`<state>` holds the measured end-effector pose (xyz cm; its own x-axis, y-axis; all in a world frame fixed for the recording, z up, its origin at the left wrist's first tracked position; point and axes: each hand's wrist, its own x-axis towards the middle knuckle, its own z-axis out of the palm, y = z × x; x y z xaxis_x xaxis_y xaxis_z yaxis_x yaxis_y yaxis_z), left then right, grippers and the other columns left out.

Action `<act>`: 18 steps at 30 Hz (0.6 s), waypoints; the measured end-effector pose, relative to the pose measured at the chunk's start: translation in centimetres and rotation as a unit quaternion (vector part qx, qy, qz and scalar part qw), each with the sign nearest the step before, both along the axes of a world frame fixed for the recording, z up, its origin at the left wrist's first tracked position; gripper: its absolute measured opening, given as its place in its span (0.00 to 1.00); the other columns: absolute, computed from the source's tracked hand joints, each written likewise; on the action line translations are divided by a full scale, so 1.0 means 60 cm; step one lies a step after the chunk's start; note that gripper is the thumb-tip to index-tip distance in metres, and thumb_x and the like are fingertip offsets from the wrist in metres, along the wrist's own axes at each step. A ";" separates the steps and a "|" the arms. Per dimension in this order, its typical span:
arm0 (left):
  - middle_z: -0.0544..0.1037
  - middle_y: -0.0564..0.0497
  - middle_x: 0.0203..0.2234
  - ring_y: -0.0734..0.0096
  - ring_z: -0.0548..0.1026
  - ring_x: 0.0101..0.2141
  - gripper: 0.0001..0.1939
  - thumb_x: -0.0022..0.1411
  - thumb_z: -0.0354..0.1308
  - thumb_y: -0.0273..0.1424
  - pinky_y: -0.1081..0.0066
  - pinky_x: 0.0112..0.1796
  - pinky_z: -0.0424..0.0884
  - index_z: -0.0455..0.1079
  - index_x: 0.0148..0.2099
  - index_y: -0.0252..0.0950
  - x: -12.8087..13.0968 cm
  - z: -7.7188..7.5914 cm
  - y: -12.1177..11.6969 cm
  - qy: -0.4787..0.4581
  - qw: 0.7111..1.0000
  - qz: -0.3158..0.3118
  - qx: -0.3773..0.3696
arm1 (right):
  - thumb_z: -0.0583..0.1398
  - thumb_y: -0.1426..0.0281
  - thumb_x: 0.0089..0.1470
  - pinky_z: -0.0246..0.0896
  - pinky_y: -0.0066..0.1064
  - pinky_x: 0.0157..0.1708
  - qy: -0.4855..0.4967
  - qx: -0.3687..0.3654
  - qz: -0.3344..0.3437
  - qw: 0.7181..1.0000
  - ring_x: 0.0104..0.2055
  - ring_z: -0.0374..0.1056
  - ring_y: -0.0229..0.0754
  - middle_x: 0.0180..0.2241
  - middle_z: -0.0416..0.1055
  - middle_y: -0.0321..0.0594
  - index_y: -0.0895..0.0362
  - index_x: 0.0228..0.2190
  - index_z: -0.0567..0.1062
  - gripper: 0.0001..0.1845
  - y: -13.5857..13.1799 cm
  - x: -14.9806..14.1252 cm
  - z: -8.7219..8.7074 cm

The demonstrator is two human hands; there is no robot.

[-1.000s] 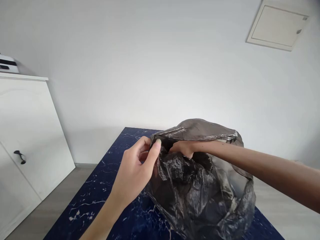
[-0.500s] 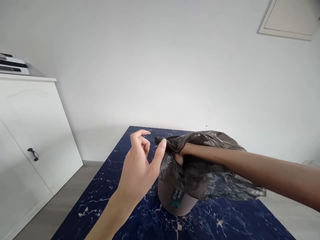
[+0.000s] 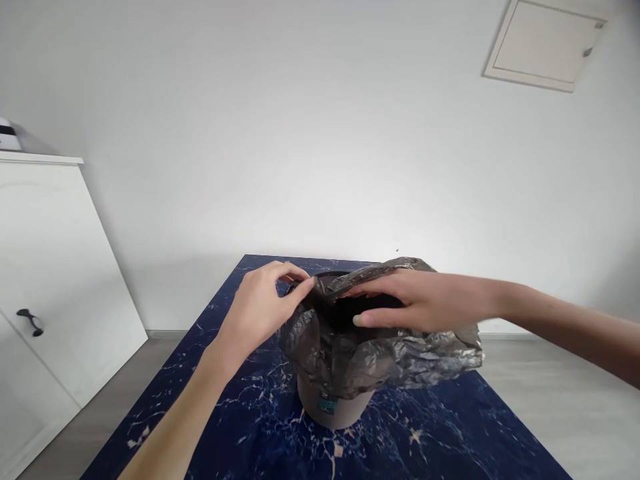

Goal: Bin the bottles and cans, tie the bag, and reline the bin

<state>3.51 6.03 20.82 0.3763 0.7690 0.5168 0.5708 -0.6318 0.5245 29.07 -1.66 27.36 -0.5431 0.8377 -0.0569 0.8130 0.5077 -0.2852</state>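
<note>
A grey trash bin [image 3: 337, 410] with a teal label stands on the blue marbled table [image 3: 240, 427]. A dark, see-through garbage bag [image 3: 360, 367] hangs over its front and right rim, its mouth spread. At the left of the rim my left hand [image 3: 265, 300] pinches the bag's edge between thumb and fingers. My right hand [image 3: 420, 300] reaches in from the right over the bag's opening, thumb apart from the fingers; the fingertips are partly hidden by the plastic. Part of the bin's dark back rim [image 3: 333, 274] shows bare.
To the left stands a white cabinet [image 3: 55, 253] with a black handle [image 3: 30, 321]. Behind the table rises a white wall [image 3: 280, 133], with a panel door [image 3: 545, 43] high on the right. Grey floor [image 3: 525, 373] shows on both sides.
My right hand has come up out of the bag, from deep inside to its opening. My left hand, open before, has closed on the bag's edge. The view has shifted slightly right.
</note>
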 end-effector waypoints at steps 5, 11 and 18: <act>0.85 0.48 0.35 0.59 0.82 0.37 0.18 0.69 0.58 0.49 0.66 0.38 0.74 0.78 0.38 0.40 0.020 -0.009 0.042 -0.072 0.997 0.031 -0.004 | 0.58 0.48 0.67 0.60 0.53 0.69 0.007 0.109 -0.001 0.994 0.73 0.55 0.57 0.75 0.51 0.40 0.47 0.74 0.53 0.42 -0.068 0.018 -0.070; 0.76 0.52 0.20 0.67 0.69 0.19 0.19 0.67 0.58 0.50 0.68 0.27 0.62 0.75 0.41 0.39 0.025 -0.036 0.097 -0.054 0.988 0.069 -0.128 | 0.56 0.61 0.72 0.49 0.53 0.74 0.066 0.222 0.071 0.970 0.76 0.48 0.51 0.75 0.50 0.39 0.46 0.74 0.51 0.35 -0.085 0.030 -0.144; 0.70 0.51 0.18 0.69 0.65 0.19 0.23 0.59 0.62 0.53 0.70 0.22 0.57 0.73 0.30 0.37 0.030 -0.092 0.166 -0.066 0.959 0.002 -0.277 | 0.49 0.49 0.73 0.43 0.60 0.74 0.375 0.135 -0.154 0.904 0.75 0.50 0.53 0.73 0.56 0.33 0.37 0.69 0.63 0.28 -0.026 0.053 -0.162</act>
<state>5.34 15.97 15.31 0.3322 0.9405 0.0717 0.4775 -0.2332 0.8471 32.27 -3.23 17.65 -0.0830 0.8843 0.4596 0.5575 0.4234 -0.7141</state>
